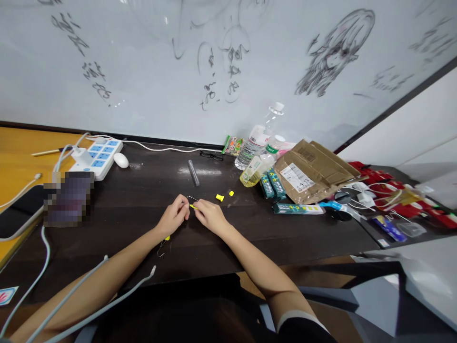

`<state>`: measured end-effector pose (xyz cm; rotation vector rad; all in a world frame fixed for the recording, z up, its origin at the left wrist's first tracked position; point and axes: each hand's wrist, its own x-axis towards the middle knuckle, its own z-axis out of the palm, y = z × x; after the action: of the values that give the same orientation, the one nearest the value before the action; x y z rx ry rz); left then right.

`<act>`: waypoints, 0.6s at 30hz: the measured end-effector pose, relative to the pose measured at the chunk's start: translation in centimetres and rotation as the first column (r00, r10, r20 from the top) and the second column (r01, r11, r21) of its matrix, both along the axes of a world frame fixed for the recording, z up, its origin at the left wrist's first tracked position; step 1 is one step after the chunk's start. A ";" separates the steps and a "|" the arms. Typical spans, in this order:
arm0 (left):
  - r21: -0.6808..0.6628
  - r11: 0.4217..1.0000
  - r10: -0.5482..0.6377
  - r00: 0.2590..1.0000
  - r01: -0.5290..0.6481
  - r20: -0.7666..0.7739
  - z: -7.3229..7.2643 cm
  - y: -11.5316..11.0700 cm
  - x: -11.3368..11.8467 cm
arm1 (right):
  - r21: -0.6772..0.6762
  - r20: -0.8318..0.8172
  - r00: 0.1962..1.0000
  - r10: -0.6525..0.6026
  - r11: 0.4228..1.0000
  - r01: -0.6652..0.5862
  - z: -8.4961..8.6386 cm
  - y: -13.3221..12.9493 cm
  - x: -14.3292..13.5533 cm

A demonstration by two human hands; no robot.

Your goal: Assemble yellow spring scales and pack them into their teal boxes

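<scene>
Close together over the middle of the dark table are both of my hands. My right hand (211,217) pinches a small slim yellow piece (193,206), with a thin bent wire (192,197) showing just above it. My left hand (173,218) is closed at the fingertips beside that piece; what lies between its fingers is hidden. Beyond my right hand lie a yellow plastic piece (220,197) and a small yellow cap (231,193). A clear tube (193,172) rests farther back. Near my left wrist lies a thin wire hook (161,248) with a yellow bit (167,238).
At left are a power strip (102,157), a white mouse (121,160) and phones (21,209). White cables (132,288) cross over my left forearm. Bottles (254,143), green boxes (273,183) and a cardboard parcel (310,166) stand at right. Behind rises a whiteboard (143,71).
</scene>
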<state>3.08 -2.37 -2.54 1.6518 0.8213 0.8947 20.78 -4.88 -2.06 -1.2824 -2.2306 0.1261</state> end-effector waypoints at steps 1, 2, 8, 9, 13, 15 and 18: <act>0.015 1.000 0.001 1.000 -0.001 -0.008 0.1 -0.1 0.0 | -0.014 0.008 1.000 -0.001 1.000 0.001 0.0 0.0 -0.1; 0.019 1.000 0.002 1.000 -0.002 -0.005 0.3 -0.1 0.0 | -0.034 0.005 1.000 0.007 0.999 -0.006 0.0 -0.1 -0.2; -0.074 0.997 -0.004 0.996 0.011 0.089 0.9 -0.1 0.2 | -0.167 -0.296 0.953 -0.065 0.986 0.016 -0.1 -0.1 -0.5; -0.092 0.995 -0.012 0.995 0.022 0.099 0.8 -0.1 0.2 | -0.179 -0.347 0.934 -0.089 0.983 0.027 -0.1 -0.1 -0.5; -0.144 0.987 -0.051 0.991 0.070 0.127 0.3 0.0 0.4 | -0.186 -0.421 0.902 -0.093 0.982 0.015 -0.1 0.0 -0.6; -0.149 0.986 -0.052 0.991 0.070 0.124 0.2 0.0 0.4 | -0.190 -0.414 0.907 -0.075 0.982 -0.005 -0.1 0.0 -0.6; -0.154 0.987 -0.036 0.993 0.054 0.117 0.1 0.0 0.3 | -0.188 -0.407 0.911 -0.063 0.982 -0.016 -0.1 0.0 -0.6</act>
<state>3.42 -2.33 -2.41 1.4639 0.7541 0.8625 20.20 -4.93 -2.17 -1.2421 -1.8708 0.5594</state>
